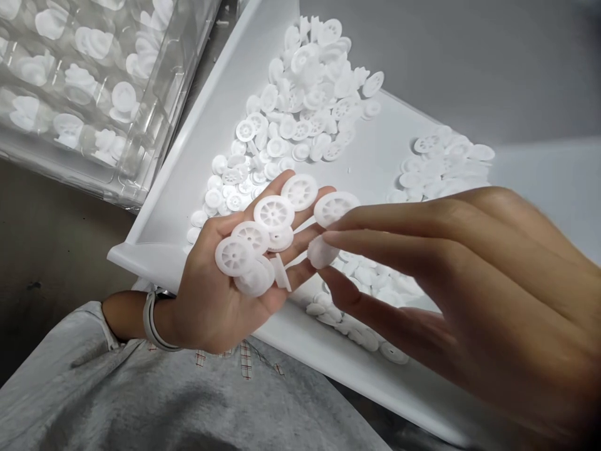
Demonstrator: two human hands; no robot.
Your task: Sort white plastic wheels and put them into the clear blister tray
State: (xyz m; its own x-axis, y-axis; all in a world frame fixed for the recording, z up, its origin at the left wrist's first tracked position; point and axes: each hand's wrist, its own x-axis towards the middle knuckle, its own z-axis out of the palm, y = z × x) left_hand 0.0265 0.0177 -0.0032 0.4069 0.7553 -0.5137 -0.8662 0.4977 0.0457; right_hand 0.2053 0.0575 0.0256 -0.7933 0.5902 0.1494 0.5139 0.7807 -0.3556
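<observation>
My left hand (pixel 211 313) is palm up over a white tray, fingers stretched out, cupping several white plastic gears (pixel 273 213) with spoked centres. One gear lies on edge near the middle of the palm. From the right, my right hand (pixel 474 269) pinches a small white gear (pixel 323 252) between thumb and fingers, at the left fingertips. Another spoked wheel (pixel 335 208) is by the right index fingertip; whether it is held or rests on the left fingers, I cannot tell.
The white tray (pixel 154 216) holds a large heap of loose gears (pixel 305 94) at the back. A smaller pile (pixel 446 160) lies to the right, and more gears sit under my right hand. At upper left stands a clear compartmented plastic tray (pixel 136 188) with white parts in its pockets.
</observation>
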